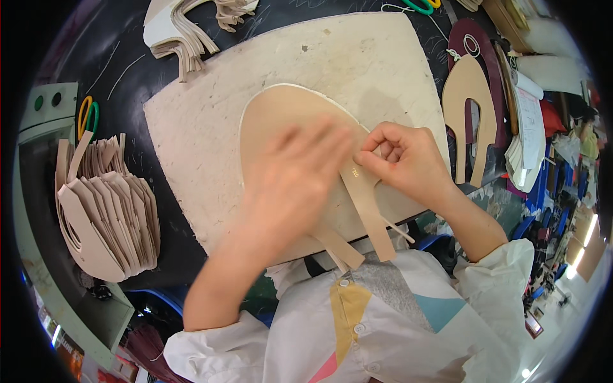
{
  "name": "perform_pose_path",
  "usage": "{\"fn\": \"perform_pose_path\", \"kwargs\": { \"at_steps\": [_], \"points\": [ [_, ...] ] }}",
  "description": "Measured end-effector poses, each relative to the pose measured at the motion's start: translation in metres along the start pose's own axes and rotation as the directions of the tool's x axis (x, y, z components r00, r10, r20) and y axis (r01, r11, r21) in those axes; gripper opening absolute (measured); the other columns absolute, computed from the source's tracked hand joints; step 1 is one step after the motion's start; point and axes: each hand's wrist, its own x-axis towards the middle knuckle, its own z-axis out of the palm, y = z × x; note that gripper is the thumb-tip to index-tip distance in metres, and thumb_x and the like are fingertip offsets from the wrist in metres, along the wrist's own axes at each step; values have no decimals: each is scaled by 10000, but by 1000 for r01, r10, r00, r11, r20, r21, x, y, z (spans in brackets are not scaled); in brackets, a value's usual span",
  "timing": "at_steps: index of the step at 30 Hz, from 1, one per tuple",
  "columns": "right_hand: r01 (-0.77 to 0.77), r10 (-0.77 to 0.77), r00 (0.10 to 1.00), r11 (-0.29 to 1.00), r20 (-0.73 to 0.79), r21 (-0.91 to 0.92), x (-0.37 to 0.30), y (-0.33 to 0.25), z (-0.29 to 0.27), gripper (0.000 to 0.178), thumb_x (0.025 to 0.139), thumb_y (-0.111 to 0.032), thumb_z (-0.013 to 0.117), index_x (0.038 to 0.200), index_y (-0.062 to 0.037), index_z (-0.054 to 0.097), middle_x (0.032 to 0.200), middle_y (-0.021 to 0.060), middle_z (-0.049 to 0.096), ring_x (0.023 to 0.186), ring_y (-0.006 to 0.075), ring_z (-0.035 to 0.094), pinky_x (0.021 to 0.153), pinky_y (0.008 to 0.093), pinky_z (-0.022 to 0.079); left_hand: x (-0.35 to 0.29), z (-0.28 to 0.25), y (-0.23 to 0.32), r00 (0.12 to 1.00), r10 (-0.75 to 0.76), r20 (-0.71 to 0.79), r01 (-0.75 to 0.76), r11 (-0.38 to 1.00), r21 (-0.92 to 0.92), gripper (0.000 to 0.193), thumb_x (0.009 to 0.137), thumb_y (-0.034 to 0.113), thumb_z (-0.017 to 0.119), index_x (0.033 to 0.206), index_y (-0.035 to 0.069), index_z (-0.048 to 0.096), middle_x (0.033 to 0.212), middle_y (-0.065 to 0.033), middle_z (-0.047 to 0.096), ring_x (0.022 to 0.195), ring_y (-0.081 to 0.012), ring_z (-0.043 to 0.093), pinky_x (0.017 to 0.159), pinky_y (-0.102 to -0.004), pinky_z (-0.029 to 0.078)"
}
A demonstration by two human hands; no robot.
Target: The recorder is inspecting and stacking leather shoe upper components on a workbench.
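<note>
A beige leather-like cut piece (274, 112), rounded at the far end and with strap-like legs towards me, lies on a large off-white board (357, 51). A thin white line runs along its curved far edge. Over its middle is my left hand (294, 172), blurred by motion, its fingers stretched out flat with nothing seen in them. At the piece's right edge, my right hand (402, 150) is closed in a pinch between thumb and forefinger. What the pinch holds is too small to make out. One leg (370, 223) of the piece hangs over the board's near edge, by my shirt.
On the left stands a bundle of similar beige pieces (115, 223), with scissors (88, 115) behind it. More stacked pieces (182, 38) lie at the far left. To the right are a U-shaped beige piece (469, 89), a maroon piece (466, 32) and papers (529, 127).
</note>
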Motion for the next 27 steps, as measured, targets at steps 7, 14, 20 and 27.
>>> {"fn": "perform_pose_path", "kwargs": {
  "at_steps": [7,14,20,27],
  "points": [
    [451,-251,705,881,-664,146,48,0,-65,127,917,-123,646,1011,-37,652,818,1,670,730,69,601,689,216,488,-44,-6,2,960,-272,-69,281,931,235,467,753,-6,636,1219,20,608,1293,-118,591,985,-277,595,764,-381,511],
    [325,-419,873,882,-250,-342,-2,-1,1,215,827,-199,752,821,-59,588,641,82,581,559,190,587,487,302,450,-63,17,19,946,-267,-182,282,958,57,537,831,224,699,1272,-45,552,1379,-214,498,1197,-382,511,948,-448,447],
    [689,-752,563,656,-342,-308,-3,4,30,221,746,-33,774,783,-51,556,651,73,555,510,239,532,474,312,448,-66,35,33,955,-296,10,296,955,20,898,754,595,616,1368,-44,467,1495,-295,305,1413,-443,263,1122,-572,202],
    [286,-286,911,957,-298,-45,1,1,25,218,774,-40,756,762,-42,538,682,63,567,512,164,534,482,288,443,-57,36,37,967,-239,-84,248,960,132,883,747,563,663,1326,-82,492,1465,-246,394,1384,-418,338,1131,-537,225]
  ]
}}
